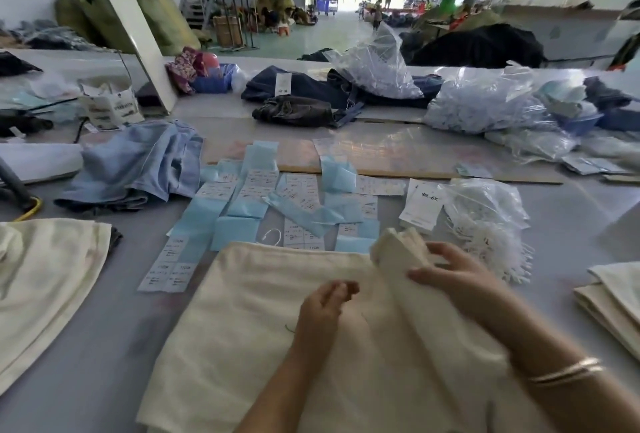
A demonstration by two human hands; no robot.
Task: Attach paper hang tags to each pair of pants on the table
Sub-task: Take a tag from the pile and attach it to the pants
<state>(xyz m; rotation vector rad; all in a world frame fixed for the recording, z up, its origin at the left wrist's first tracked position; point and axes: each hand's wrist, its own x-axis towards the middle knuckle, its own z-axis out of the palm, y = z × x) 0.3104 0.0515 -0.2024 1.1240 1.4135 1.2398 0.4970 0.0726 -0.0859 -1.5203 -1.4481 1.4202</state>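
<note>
A cream pair of pants [263, 321] lies flat on the grey table in front of me. My right hand [453, 270] grips a folded-up edge of this cream cloth at its upper right corner. Over the middle of the pants hovers my left hand [325, 301], fingers loosely curled; whether it pinches anything is unclear. White paper hang tags [420, 205] lie in a stack just beyond the pants, beside a plastic bag of white string loops [491, 224]. Printed label sheets and blue backing papers [263, 197] are spread across the table ahead.
More cream pants lie at the left [45, 276] and at the right edge [613, 297]. Light blue jeans [138, 166] sit left of the labels, dark jeans [304, 96] farther back. Plastic bags [485, 103] crowd the back right. A wooden board [415, 162] lies beyond the labels.
</note>
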